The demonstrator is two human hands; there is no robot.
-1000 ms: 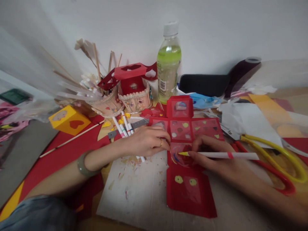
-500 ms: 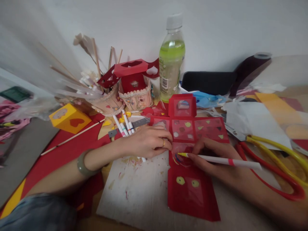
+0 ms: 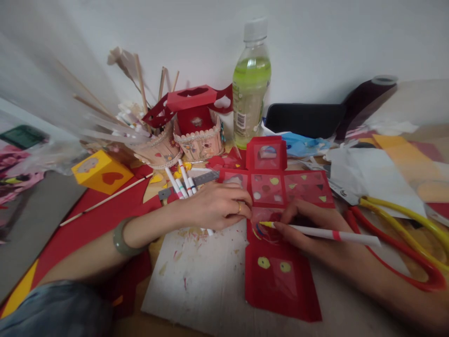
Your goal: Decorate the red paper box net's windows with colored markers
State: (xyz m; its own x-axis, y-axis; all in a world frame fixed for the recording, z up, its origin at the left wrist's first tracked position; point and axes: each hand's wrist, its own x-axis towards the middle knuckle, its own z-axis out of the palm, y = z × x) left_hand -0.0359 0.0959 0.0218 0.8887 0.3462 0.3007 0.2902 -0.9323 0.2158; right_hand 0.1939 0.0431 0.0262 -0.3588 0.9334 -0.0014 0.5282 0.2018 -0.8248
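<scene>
A red paper cut-out shaped like an unfolded box lies flat, with clear film windows, small coloured shapes and two yellow circles. My right hand pinches a white marker with a yellow tip; the tip meets the curved coloured lines on a middle panel. My left hand rests at the cut-out's left edge, its fingers bent together over the paper; anything beneath them is hidden. Several capped markers lie beside my left hand. Under the cut-out is a grey board.
A bottle of green drink stands behind. Large red and yellow scissors lie at right, near a black phone. At left are a yellow paper box, a thin stick and decorated baskets.
</scene>
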